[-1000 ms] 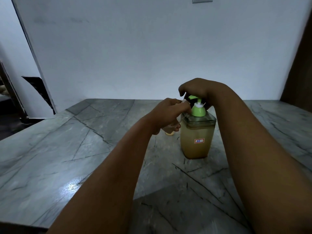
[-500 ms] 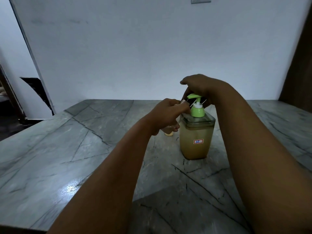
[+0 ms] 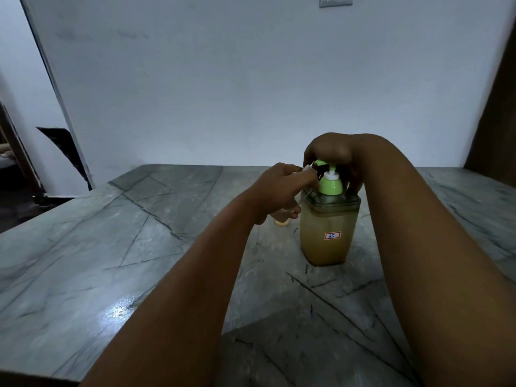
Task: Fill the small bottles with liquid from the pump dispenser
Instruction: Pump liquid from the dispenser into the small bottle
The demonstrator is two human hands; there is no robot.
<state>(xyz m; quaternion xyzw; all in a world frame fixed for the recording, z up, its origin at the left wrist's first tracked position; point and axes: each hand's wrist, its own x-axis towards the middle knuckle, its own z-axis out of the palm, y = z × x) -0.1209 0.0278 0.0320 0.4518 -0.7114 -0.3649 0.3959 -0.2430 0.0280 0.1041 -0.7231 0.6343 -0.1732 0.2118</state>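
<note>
Clear small bottle (image 3: 284, 216), light, likely slick: left hand (image 3: 282, 188) wraps it, mouth at nozzle | right hand (image 3: 332, 152) presses green pump dispenser (image 3: 329, 219) head | stone surface (image 3: 111, 247) | grip mid-body

The pump dispenser (image 3: 329, 230) stands on the surface (image 3: 111, 247), right of centre and towards the back wall (image 3: 223, 79). The right hand (image 3: 332, 152) lies on top of its pump head. Just left of it, the left hand (image 3: 282, 188) holds a small bottle (image 3: 282, 217) (mostly hidden in the grip), its mouth at the nozzle.
</note>
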